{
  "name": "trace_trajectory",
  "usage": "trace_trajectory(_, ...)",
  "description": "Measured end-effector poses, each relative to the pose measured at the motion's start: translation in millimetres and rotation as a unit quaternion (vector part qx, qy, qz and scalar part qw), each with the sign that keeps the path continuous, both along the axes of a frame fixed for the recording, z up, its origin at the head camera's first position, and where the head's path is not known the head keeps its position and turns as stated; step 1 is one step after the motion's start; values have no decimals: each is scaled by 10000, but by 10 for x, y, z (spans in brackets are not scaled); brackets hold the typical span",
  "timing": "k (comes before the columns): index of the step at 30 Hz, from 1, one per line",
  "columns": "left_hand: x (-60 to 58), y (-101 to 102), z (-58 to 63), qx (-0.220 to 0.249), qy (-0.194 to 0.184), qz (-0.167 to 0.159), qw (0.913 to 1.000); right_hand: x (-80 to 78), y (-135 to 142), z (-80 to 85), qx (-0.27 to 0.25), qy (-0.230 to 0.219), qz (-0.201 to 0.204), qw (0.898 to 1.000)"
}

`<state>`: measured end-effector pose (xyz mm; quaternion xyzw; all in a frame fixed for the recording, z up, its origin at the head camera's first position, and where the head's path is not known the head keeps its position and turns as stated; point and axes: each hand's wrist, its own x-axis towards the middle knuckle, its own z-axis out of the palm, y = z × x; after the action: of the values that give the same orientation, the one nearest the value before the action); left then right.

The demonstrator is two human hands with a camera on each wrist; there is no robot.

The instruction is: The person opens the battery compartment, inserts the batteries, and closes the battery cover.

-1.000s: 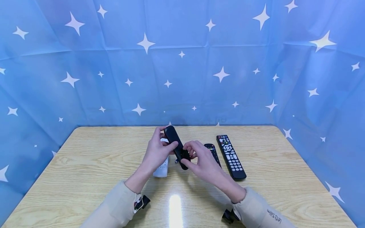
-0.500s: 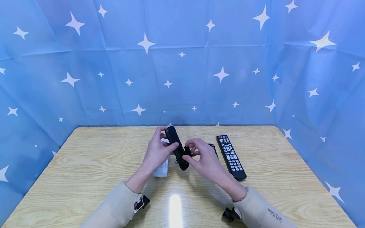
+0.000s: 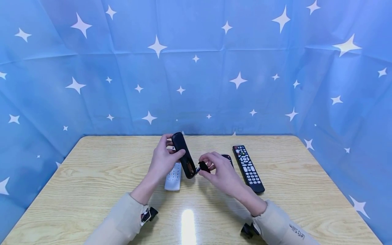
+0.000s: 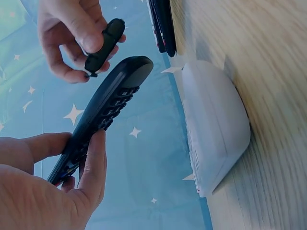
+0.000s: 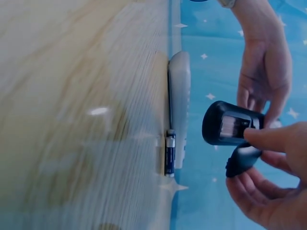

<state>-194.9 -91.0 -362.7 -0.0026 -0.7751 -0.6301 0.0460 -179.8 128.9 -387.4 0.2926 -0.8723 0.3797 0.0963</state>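
Note:
My left hand point(image 3: 163, 161) grips a black remote control point(image 3: 180, 148) above the table, its back towards me. At its lower end the battery compartment point(image 5: 234, 127) is uncovered; a coppery patch shows inside, and I cannot tell what it is. In my right hand point(image 3: 223, 175), thumb and fingers pinch the small black battery cover point(image 4: 104, 47), just off the remote's lower end. Below the held remote a white remote point(image 3: 173, 178) lies on the table, partly hidden in the head view. A battery point(image 5: 170, 154) lies beside it.
To the right on the wooden table point(image 3: 306, 197) lies a long black remote point(image 3: 248, 169) with white buttons. Another black remote point(image 3: 227, 157) is mostly hidden behind my right hand. A blue star-patterned cloth point(image 3: 196, 75) stands behind the table and along its sides.
The battery cover has come away from the held remote, with my right hand pinching it. My left hand has moved the remote slightly left, and its battery compartment now shows.

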Motion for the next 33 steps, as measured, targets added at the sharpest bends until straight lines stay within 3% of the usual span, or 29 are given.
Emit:
trace_trajectory(9,-26,-54,1,3,-73,70,9999,-30,45,-64,835,-267,287,9957)
trace_trajectory(17,-34,-109,-11,-36,-103,99,9999,-9,46,-85,1835,-891,794,9757)
trace_trajectory(27,-50,-139,-2,-125,-206,130,9996,13,32,-75,2540,-1400,789,9538)
trace_trajectory(33,-53,-155,-8,-231,-211,125,9994,14,21,-74,2710,-1557,712,9472)
